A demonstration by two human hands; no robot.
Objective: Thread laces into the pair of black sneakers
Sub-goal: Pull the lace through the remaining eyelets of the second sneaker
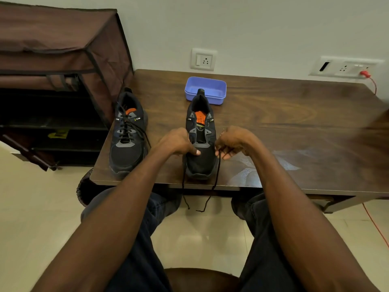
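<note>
Two black sneakers are standing on the dark wooden table (273, 114), both with their long axes running near to far, toes pointing toward the near edge and heels toward the wall. The laced sneaker (127, 133) is sitting at the left, well apart from the unlaced sneaker (201, 142), which is resting at the middle of the near edge. The left hand (177, 142) is curling round that shoe's left side, thumb pressing on the toe top. The right hand (233, 142) is pinching the black lace (217, 171) beside the shoe's right side; both lace ends are dangling below the table edge. A blue tray (210, 85) is lying just behind the heel.
</note>
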